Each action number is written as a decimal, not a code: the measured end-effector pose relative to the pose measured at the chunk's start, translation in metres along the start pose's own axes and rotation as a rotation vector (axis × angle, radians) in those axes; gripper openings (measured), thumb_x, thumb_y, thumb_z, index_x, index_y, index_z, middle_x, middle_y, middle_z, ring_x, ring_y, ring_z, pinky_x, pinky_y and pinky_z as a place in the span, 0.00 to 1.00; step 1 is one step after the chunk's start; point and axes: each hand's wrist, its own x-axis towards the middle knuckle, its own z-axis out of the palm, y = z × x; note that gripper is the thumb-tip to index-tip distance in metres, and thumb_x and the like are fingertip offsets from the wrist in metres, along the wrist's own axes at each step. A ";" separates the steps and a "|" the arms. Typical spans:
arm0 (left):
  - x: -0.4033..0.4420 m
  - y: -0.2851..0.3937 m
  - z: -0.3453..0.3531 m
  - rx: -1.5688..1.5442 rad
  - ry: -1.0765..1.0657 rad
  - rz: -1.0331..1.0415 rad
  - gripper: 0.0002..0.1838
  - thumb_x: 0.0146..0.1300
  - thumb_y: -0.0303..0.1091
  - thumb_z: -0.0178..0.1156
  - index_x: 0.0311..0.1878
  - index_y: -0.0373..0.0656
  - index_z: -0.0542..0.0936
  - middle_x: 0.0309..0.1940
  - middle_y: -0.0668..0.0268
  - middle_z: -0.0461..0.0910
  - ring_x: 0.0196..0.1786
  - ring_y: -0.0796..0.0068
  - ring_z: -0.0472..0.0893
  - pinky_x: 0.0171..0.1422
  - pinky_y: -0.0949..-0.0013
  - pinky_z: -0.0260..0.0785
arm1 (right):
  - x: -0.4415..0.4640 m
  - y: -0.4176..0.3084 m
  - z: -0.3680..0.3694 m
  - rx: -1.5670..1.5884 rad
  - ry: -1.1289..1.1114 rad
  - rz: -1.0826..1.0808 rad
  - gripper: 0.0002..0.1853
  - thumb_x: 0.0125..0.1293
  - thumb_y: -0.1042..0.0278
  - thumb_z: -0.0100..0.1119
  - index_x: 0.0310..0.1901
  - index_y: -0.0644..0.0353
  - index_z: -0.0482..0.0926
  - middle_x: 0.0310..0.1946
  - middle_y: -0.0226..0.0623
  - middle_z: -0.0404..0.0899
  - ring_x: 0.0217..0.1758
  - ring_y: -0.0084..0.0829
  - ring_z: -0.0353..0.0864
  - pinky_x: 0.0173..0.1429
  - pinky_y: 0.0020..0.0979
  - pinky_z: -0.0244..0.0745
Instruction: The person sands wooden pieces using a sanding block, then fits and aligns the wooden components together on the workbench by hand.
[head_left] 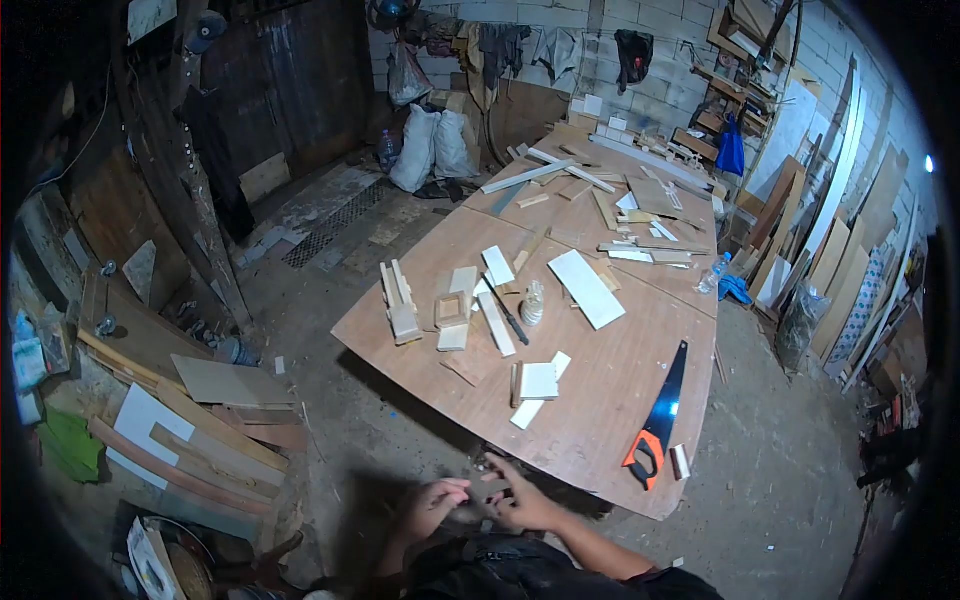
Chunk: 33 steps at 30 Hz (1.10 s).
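My left hand [438,504] is held low in front of my body, off the near edge of the wooden table [620,370]. Its fingers are curled together, and anything between them is too small to make out. Beside it, apart from it, my right hand [518,503] has its fingers spread, with the index stretched toward the table edge. Closest to both hands on the tabletop is a small stack of white-faced wood blocks [538,382]. To the right lies a handsaw [664,420] with an orange and black handle.
Wood offcuts [460,300], a white board [587,289], a dark-handled tool [508,312] and a jar-like container [534,303] lie mid-table. Long strips [550,175] cover the far end. Boards [820,260] lean along the right wall; more scraps [200,440] stand at left.
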 end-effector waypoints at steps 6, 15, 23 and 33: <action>-0.037 -0.037 -0.136 -0.072 0.305 -0.106 0.13 0.74 0.31 0.49 0.37 0.36 0.80 0.38 0.59 0.86 0.42 0.71 0.84 0.51 0.70 0.74 | 0.103 -0.007 0.059 -0.028 -0.014 0.111 0.41 0.64 0.78 0.54 0.77 0.48 0.51 0.59 0.45 0.73 0.49 0.29 0.81 0.54 0.31 0.77; -0.086 -0.101 -0.267 -0.236 0.613 -0.219 0.18 0.77 0.38 0.43 0.30 0.40 0.72 0.24 0.64 0.79 0.34 0.72 0.77 0.57 0.65 0.69 | 0.217 -0.046 0.181 -0.047 -0.262 0.110 0.37 0.66 0.78 0.53 0.76 0.46 0.57 0.58 0.37 0.73 0.51 0.27 0.77 0.57 0.30 0.75; -0.035 -0.110 -0.323 -0.270 0.575 -0.293 0.10 0.74 0.30 0.48 0.38 0.34 0.75 0.37 0.56 0.85 0.44 0.70 0.82 0.57 0.66 0.72 | 0.302 -0.022 0.209 -0.178 -0.373 0.024 0.34 0.68 0.73 0.56 0.75 0.46 0.58 0.56 0.36 0.77 0.56 0.31 0.76 0.62 0.33 0.70; 0.084 -0.131 -0.430 -0.189 0.439 -0.364 0.10 0.74 0.33 0.53 0.42 0.35 0.78 0.41 0.57 0.86 0.46 0.71 0.83 0.58 0.68 0.72 | 0.489 -0.047 0.207 -0.120 -0.340 -0.100 0.35 0.67 0.73 0.56 0.74 0.47 0.58 0.53 0.39 0.80 0.46 0.30 0.80 0.57 0.32 0.74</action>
